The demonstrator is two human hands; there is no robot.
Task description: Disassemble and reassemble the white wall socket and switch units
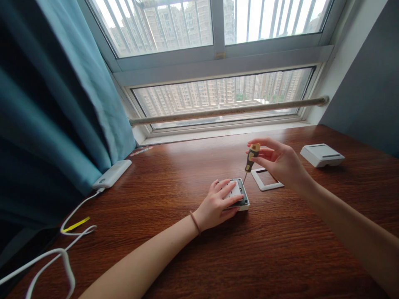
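Note:
A white wall socket [232, 191] on a grey mounting frame and a white back box [245, 207] lies on the wooden table. My left hand [220, 201] rests across it with fingers spread over its face, holding it against the table. In my right hand [276, 160] is a screwdriver [251, 158] with a black and yellow handle, pinched between thumb and fingers. Its thin shaft slants down, and the tip meets the right side of the mounting frame. Whether the tip sits in a screw is too small to tell. Just right of the socket lies a white cover frame [267, 187].
At the right stands another white switch box [322, 154]. A white power strip [112, 174] lies by the blue curtain [102, 124] at the left, its white cable [67, 253] looping forward with a yellow tag [75, 224]. A rail [230, 111] crosses the window behind the table [174, 166].

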